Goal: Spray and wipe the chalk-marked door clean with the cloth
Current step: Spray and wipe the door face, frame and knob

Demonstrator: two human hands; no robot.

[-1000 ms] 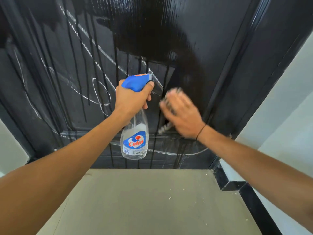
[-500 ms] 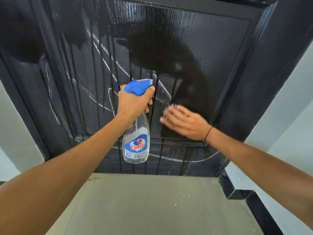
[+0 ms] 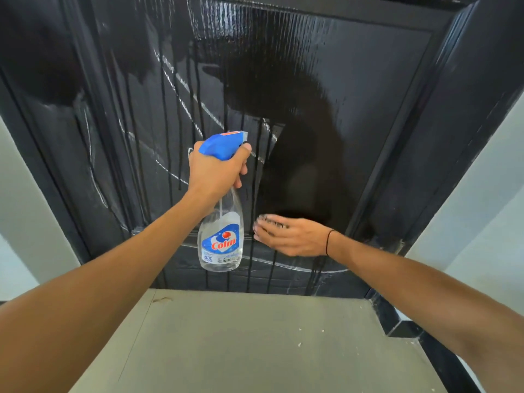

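Left hand (image 3: 217,173) grips the blue-capped clear plastic spray bottle (image 3: 221,239) ready; flat right hand (image 3: 289,236) presses a barely visible cloth (image 3: 270,219) to the wet black door (image 3: 354,109).

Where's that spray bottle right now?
In the head view the spray bottle hangs just left of centre, gripped at its blue trigger head by the left hand in front of the wet black door, beside the right hand.

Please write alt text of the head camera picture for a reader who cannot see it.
A person's right hand presses a cloth, mostly hidden under its fingers, flat against a wet black door, while the left hand grips a Colin spray bottle by its blue trigger head. White chalk lines and dark drips remain left of the wiped patch.
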